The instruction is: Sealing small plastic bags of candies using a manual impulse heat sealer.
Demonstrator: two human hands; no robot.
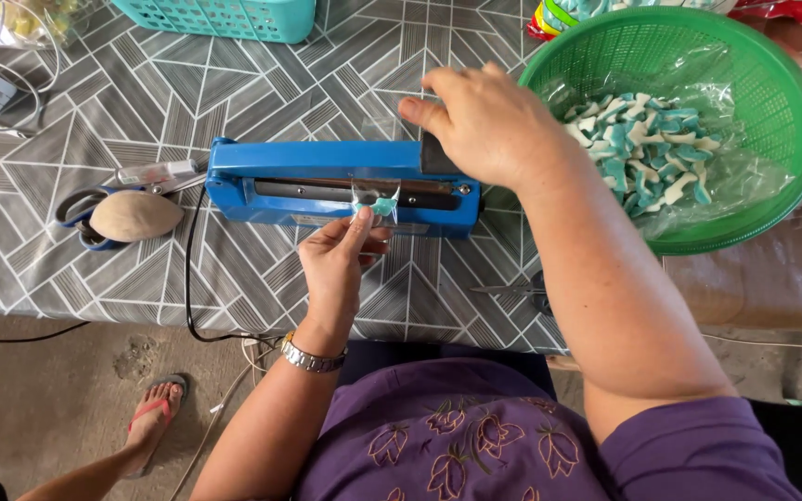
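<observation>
a small clear bag [375, 200] with a few blue and white candies in it lies across the blue heat sealer [327, 181], its open top under the sealing bar and its filled bottom hanging out on the near side. the left hand [338, 264] pinches the bottom of this bag between thumb and fingers and keeps it in place. the right hand [485, 121] rests on the handle end of the sealer, fingers curled over it and pressing the arm down, so the bar looks shut on the bag. i judge that the filling of this bag is done and the sealing is in progress; taking the bag out is not yet done. to the right, the green basket [791, 158] holds a plastic sheet with many more blue and white candies [647, 153], so much work seems left. on the patterned tablecloth [234, 83] left of the sealer are scissors [85, 209] with a pale oval object [136, 215] on them, and a teal basket [225, 17] stands at the far edge. another person's foot in a sandal [155, 413] shows on the floor
</observation>
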